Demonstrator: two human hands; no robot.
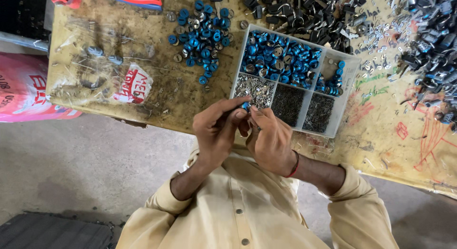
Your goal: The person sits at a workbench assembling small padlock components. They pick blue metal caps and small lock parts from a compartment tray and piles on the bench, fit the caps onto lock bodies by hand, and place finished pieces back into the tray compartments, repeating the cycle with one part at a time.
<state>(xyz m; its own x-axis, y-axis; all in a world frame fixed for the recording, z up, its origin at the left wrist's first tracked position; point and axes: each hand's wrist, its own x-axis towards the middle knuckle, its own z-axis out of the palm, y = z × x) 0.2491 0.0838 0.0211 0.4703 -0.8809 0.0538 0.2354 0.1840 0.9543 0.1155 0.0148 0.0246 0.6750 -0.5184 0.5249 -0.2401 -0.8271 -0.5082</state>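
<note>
The left hand [216,130] and right hand [270,140] meet, fingertips pinched on a small blue cap [245,105], just over the tray's [351,68] near edge. Loose blue caps [202,27] lie beyond on the bench [143,49]; dark metal parts [304,10] farther back.

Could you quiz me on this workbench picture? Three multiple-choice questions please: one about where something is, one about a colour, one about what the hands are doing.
1. Where does the divided tray sit?
A. On the floor
B. On the bench, just beyond the hands
C. On the person's lap

2. What colour are the small round parts piled loose on the bench?
A. Blue
B. Green
C. Yellow

3. What are the left hand and right hand doing?
A. Resting flat on the bench
B. Both holding one small blue part at the fingertips
C. Lifting the tray

Answers:
1 B, the tray lies on the benchtop above the hands.
2 A, the pile is bright blue.
3 B, the fingertips meet around a blue piece.
</note>
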